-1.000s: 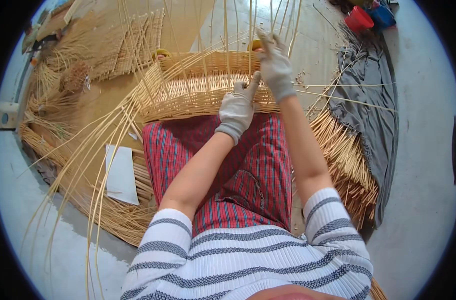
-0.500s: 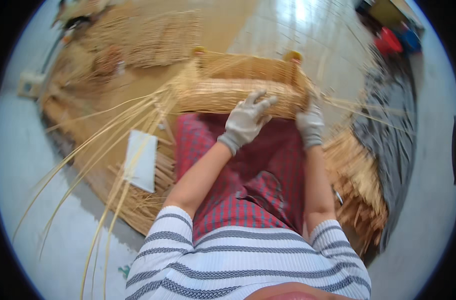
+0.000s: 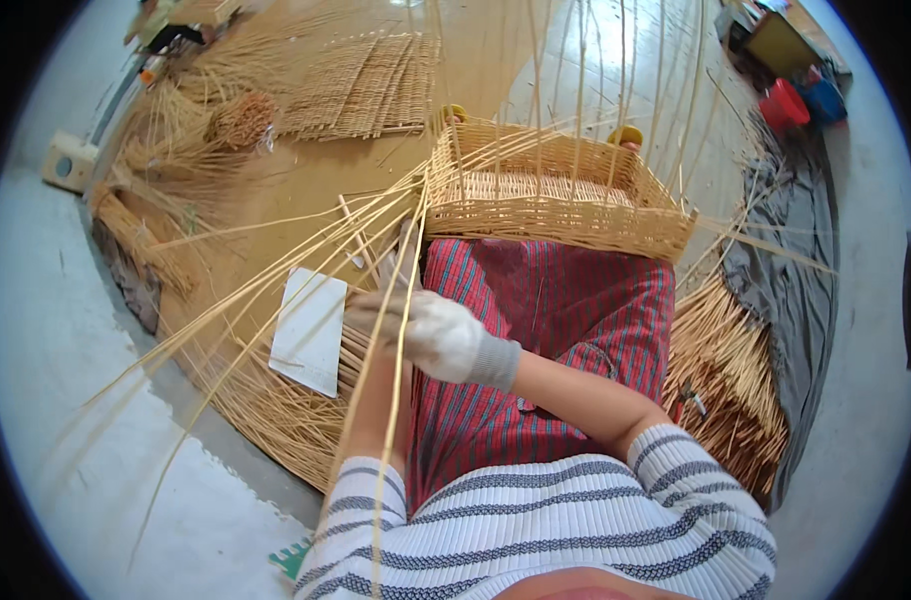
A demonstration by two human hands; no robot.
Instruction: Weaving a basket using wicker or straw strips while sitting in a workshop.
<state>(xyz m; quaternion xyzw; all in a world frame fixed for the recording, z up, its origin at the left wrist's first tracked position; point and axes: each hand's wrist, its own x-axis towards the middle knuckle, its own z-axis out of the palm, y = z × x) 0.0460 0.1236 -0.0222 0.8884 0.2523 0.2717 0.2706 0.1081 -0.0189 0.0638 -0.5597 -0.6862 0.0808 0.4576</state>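
Basket: the shallow wicker basket (image 3: 561, 232) sits at the far edge of the red checked cloth (image 3: 551, 300) over the lap, ahead and to the right of both hands; thin upright stakes (image 3: 580, 110) rise from it.
Loose strands: a spray of pale strands (image 3: 413, 190) fans from the basket's left end toward the lower left, some passing in front of the hands.
Right hand: the gloved right hand (image 3: 438, 335) reaches across to the left, nearer the body than the basket and apart from it, fingers pointing left behind a strand; whether they grip anything cannot be told.
Left hand: the left hand (image 3: 400, 258) is blurred and partly hidden, just beside the basket's near left corner; its grip cannot be told.
Beside the hands: a white board (image 3: 308, 332) lies to their left.
Right side: a heap of cut rods (image 3: 726, 360) lies beside grey cloth (image 3: 791, 260).
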